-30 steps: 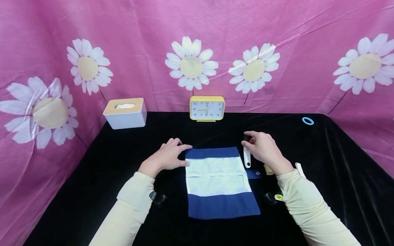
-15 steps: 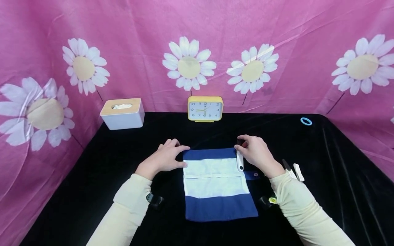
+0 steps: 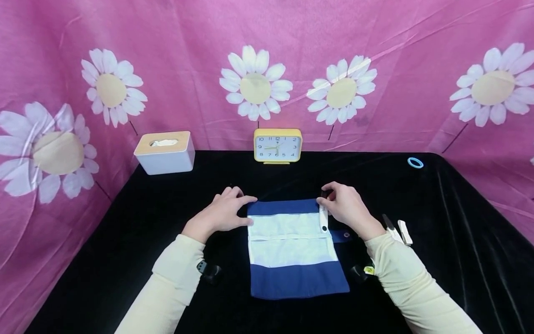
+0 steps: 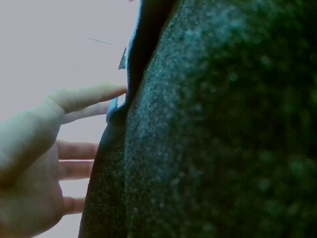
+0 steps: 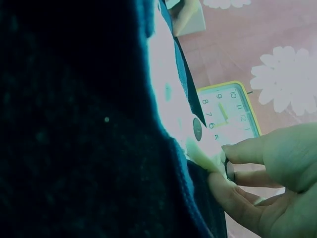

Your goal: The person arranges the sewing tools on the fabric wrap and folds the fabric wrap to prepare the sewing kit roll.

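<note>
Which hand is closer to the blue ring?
Right. The right hand is left of the ring and nearer the person; the left hand is too, but much farther left.

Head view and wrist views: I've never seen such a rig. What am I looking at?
No machine: these are a person's bare left hand and right hand. The head picture looks forward and down from the person's head; the other two are taken from each wrist. On the black tablecloth lies a blue-and-white cloth pouch. Behind it stand a tissue box and a yellow analog clock; a light-blue ring and small white items lie to the right. The right hand pinches a white-handled tool, its exact kind unclear, at the pouch's right edge. The left hand touches the pouch's left edge.
</note>
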Motion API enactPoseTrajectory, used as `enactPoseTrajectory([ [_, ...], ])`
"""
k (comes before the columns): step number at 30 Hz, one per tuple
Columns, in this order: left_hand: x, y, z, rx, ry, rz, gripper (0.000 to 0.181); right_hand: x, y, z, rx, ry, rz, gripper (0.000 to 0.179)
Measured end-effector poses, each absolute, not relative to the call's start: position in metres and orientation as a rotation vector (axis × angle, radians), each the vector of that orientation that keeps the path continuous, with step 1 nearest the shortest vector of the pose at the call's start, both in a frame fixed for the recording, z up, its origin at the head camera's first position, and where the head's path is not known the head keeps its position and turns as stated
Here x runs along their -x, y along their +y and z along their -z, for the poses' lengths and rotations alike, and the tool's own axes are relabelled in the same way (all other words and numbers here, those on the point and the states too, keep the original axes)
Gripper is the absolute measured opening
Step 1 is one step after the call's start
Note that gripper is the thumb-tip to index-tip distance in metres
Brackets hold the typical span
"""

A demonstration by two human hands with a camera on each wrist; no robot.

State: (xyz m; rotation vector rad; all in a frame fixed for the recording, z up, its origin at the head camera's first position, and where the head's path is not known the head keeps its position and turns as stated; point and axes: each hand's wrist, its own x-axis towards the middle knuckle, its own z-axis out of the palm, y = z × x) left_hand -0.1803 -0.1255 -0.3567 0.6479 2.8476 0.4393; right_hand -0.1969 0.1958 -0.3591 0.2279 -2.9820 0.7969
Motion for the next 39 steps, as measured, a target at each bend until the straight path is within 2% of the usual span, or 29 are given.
enactPoseTrajectory([
  [39, 0.1808, -0.1243, 0.3554, -0.638, 2.836, -0.451, 0.06, 0.1985, 0.199, 0.3635, -0.267, -2.981, -0.892, 0.04],
])
